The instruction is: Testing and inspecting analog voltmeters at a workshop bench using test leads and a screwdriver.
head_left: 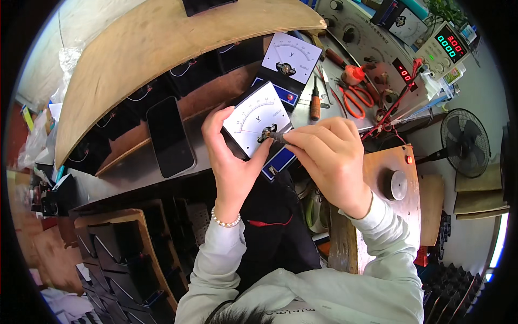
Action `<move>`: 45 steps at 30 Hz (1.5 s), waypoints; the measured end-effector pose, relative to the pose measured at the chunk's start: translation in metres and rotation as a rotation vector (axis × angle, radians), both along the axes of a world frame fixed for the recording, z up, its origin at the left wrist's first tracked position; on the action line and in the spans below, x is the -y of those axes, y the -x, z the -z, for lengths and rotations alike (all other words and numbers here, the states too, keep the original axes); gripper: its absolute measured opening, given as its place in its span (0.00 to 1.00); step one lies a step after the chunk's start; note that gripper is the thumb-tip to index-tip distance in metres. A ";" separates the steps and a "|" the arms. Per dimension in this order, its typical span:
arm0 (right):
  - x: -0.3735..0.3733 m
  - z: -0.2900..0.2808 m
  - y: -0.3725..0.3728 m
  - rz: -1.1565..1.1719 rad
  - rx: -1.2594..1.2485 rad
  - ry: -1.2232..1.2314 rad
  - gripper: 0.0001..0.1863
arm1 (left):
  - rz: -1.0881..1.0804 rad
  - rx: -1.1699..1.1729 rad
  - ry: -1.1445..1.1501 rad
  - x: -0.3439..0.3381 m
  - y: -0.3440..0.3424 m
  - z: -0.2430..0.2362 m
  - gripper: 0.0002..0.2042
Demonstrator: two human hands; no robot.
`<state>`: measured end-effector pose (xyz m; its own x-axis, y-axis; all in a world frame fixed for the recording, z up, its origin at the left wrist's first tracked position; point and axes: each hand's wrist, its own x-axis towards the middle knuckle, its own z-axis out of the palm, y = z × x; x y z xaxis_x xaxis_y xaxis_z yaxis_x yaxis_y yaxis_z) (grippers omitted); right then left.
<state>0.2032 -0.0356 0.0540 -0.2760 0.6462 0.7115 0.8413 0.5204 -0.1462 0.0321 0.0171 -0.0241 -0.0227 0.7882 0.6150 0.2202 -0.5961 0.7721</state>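
Observation:
My left hand (233, 156) is wrapped round the edge of an analog voltmeter (253, 116) with a white dial face, a red needle and a blue strip on its base. The meter is tilted, and its coil mechanism (267, 133) is exposed below the scale. My left thumb presses beside that mechanism. With fingertips pinched, my right hand (330, 156) holds a small dark grey piece (278, 138) against the mechanism; its kind cannot be made out. A second analog voltmeter (291, 56) of the same type lies just beyond, its mechanism also bare.
Beyond my right hand lie a screwdriver (315, 102), orange-handled scissors (357, 101) and red test leads (382, 120). A black phone (170, 137) rests left, by a wooden shelf (118, 70) over several black meter cases. A fan (465, 141) and power supply (442, 48) stand right.

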 end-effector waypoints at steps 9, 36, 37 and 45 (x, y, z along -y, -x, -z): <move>-0.008 0.002 0.004 -0.060 0.119 -0.064 0.10 | 0.014 0.026 0.007 0.001 0.001 -0.002 0.37; 0.083 0.048 -0.037 0.175 -1.356 0.367 0.08 | 0.033 -0.554 -0.317 0.031 0.047 -0.091 0.34; 0.081 0.044 -0.037 0.179 -1.348 0.342 0.08 | -0.030 -0.583 -0.390 0.028 0.046 -0.086 0.32; 0.059 -0.007 -0.033 0.108 -1.061 0.146 0.11 | -0.062 -0.556 -0.151 0.046 0.008 -0.038 0.35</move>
